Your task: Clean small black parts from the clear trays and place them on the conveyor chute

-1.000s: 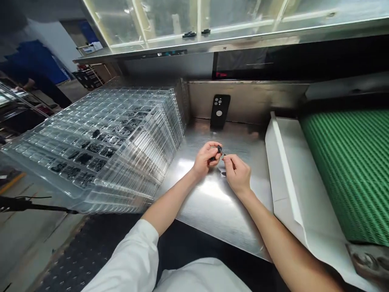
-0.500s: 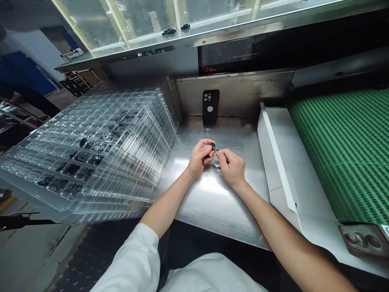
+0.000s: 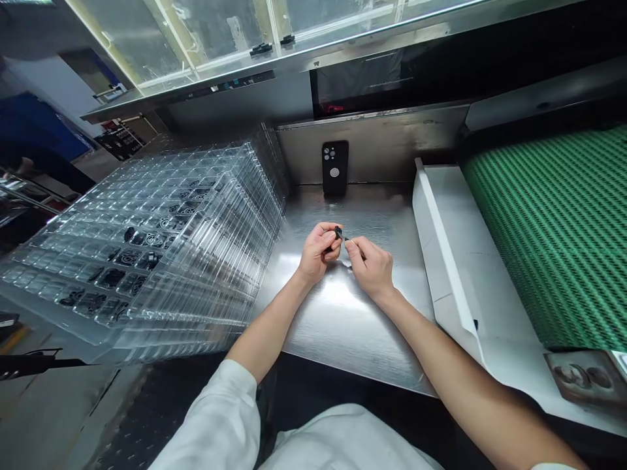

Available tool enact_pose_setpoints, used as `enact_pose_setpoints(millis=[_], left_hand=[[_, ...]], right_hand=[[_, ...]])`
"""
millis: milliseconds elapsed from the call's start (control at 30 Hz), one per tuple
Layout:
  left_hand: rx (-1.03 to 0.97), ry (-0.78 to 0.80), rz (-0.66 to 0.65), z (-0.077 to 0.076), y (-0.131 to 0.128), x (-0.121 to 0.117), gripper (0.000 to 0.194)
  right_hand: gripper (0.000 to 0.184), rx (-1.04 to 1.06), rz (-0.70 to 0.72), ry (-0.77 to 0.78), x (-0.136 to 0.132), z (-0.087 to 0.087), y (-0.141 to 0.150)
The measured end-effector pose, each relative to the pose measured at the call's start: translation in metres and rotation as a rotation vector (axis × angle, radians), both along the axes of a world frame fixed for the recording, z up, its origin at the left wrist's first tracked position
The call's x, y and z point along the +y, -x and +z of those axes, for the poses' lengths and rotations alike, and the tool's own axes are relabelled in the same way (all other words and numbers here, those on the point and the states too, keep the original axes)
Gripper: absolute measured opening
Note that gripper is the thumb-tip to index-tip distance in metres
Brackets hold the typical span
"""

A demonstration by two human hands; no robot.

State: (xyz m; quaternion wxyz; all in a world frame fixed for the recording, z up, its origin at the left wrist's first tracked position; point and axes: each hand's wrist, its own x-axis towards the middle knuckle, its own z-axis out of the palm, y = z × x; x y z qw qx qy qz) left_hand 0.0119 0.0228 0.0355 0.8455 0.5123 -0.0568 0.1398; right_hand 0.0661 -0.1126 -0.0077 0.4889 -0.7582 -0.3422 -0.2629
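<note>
My left hand point(image 3: 318, 251) pinches a small black part point(image 3: 337, 233) between thumb and fingers. My right hand point(image 3: 372, 266) sits just beside it, its fingertips closed on a thin dark strip point(image 3: 349, 239) that reaches toward the part. The strip is too fine to identify. Both hands hover over a brushed steel table point(image 3: 343, 320). A black phone case point(image 3: 335, 168) stands upright against the steel back wall, beyond my hands. To their left lies a tall stack of clear plastic trays point(image 3: 235, 261) holding several black parts.
A green textured conveyor belt point(image 3: 553, 228) runs along the right, edged by a white board liner point(image 3: 455, 274). A brown tray of dark parts point(image 3: 585, 377) sits at the lower right corner. A glass-fronted cabinet point(image 3: 196, 32) overhangs the table. Concrete floor lies to the lower left.
The whole view has tilted and shifted slightly, so the table and trays sit lower-left in frame. My hands stay together, with the black part turned and less of it showing.
</note>
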Motion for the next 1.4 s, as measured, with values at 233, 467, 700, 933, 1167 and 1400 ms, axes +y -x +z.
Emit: enact_pose_setpoints(millis=[233, 467, 700, 933, 1167, 1400], left_hand=[[0.040, -0.004, 0.023, 0.0000, 0.0000, -0.0004, 0.049], [0.002, 0.028, -0.008, -0.0010, -0.0002, 0.0009, 0.046], [0.020, 0.030, -0.008, -0.0019, -0.0005, 0.0014, 0.045], [0.019, 0.033, -0.017, -0.0007, 0.0004, 0.0011, 0.044], [0.018, 0.046, -0.024, 0.0004, 0.0013, 0.0011, 0.043], [0.014, 0.047, -0.028, -0.0001, 0.0018, 0.0017, 0.042]], right_hand=[[0.049, 0.024, 0.014, 0.001, -0.0003, -0.0004, 0.0010], [0.048, 0.022, 0.021, 0.000, 0.0002, -0.0012, 0.0018], [0.050, 0.016, 0.012, 0.002, 0.0004, -0.0013, 0.0022], [0.048, -0.008, 0.005, -0.014, 0.0010, -0.0012, 0.0019], [0.047, -0.011, 0.011, -0.009, 0.0009, -0.0018, 0.0017], [0.044, -0.043, 0.010, -0.024, 0.0013, -0.0018, 0.0015]])
